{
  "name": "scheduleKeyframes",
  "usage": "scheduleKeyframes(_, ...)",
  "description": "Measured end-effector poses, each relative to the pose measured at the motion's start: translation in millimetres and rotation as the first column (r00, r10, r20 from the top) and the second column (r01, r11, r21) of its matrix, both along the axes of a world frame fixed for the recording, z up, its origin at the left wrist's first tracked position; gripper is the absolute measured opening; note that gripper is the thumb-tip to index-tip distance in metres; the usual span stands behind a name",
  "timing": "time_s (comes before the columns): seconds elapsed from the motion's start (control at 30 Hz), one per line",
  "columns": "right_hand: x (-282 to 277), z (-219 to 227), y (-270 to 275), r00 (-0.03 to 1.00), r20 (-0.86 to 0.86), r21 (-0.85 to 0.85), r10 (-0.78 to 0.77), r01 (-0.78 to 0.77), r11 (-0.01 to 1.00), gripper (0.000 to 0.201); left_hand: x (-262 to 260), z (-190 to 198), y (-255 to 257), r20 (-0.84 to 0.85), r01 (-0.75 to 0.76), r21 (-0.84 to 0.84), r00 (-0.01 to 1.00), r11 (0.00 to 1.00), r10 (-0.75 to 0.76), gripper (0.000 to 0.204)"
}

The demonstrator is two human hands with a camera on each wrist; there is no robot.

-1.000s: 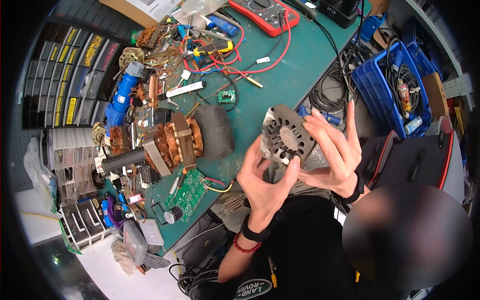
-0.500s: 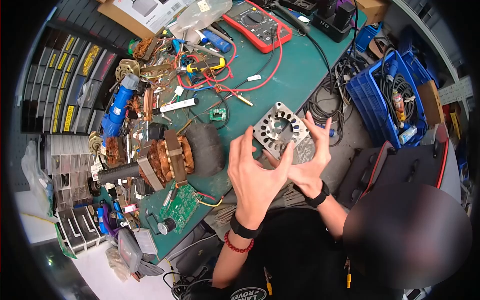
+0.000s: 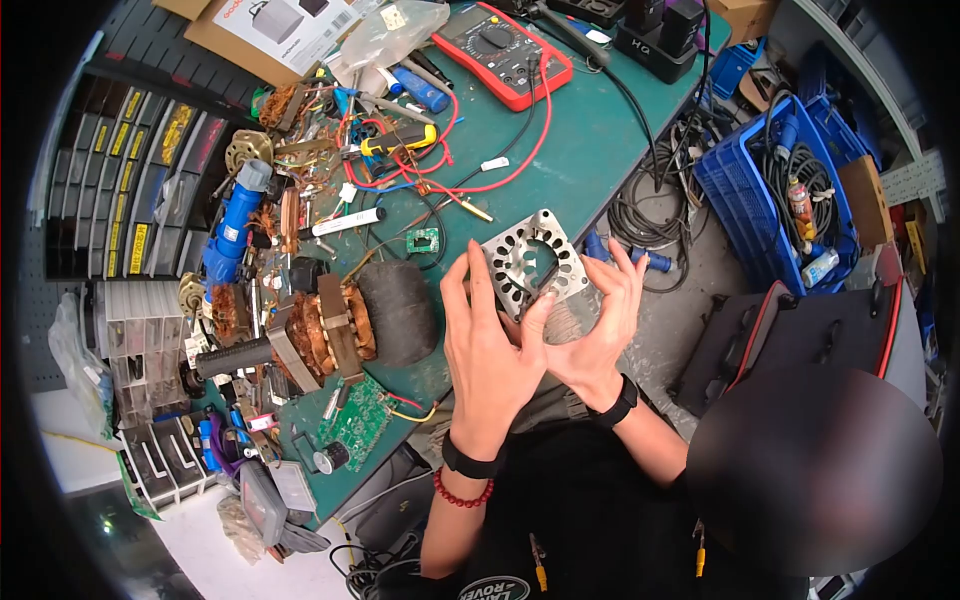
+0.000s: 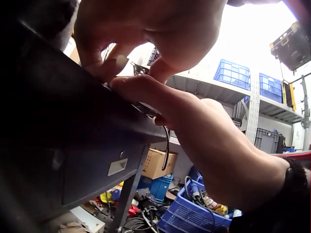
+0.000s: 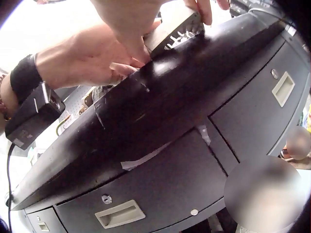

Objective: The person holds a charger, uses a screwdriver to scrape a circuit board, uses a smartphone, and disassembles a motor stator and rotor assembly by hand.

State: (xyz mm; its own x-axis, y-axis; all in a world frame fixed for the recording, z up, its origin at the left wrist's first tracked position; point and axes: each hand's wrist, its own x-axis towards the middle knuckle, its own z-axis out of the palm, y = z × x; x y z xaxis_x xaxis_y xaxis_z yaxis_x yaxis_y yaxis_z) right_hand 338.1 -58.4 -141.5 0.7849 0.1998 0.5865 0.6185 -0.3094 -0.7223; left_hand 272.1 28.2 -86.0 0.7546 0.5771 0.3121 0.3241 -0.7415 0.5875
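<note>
In the head view a square metal motor end cover (image 3: 512, 243), with a ring of slots around a big centre hole, is held up between both hands near the bench's front edge. My left hand (image 3: 490, 345) grips its left side, thumb at the lower edge and fingers along the side. On the other side my right hand (image 3: 597, 335) holds the lower right edge, its fingers spread beside the cover. The right wrist view catches the cover's thick side (image 5: 172, 30) between the hands. Only a sliver of the cover (image 4: 140, 69) shows in the left wrist view.
Left of the hands lie a motor rotor with copper windings (image 3: 335, 325) and a green circuit board (image 3: 355, 425). A red multimeter (image 3: 505, 55) with leads is at the back. Tools and scraps crowd the bench's left. A blue crate (image 3: 745, 205) stands on the floor at right.
The end cover has been turned over, from a darker face to a bright one with an open centre hole. Both hands have then shifted left with it in the head view.
</note>
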Motion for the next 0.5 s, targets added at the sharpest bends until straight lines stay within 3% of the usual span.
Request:
scheduleKeyframes(0.13, 3, 1, -2, 1.000, 0.029, -0.013, -0.004, 0.004, 1.000, 0.062, 1, 5, 7, 0.013, 0.031, 0.020, 0.999, 0.999, -0.031, 0.072)
scheduleKeyframes(0.2, 4, -1, -3, 1.000, 0.031, -0.016, 0.005, -0.004, 1.000, 0.064, 4, 16, 7, 0.032, -0.016, -0.191, 0.999, 0.981, 0.023, 0.069)
scheduleKeyframes(0.3, 10, -3, -7, 0.998, 0.039, -0.013, 0.044, -0.044, 0.999, 0.066, 8, 12, 14, 0.101, 0.013, -0.102, 0.995, 0.995, -0.003, 0.065)
scheduleKeyframes(0.5, 23, 1, -13, 0.993, 0.033, -0.038, 0.112, -0.111, 0.993, 0.065, 9, 10, 15, 0.094, 0.001, -0.104, 0.996, 0.995, 0.009, 0.065)
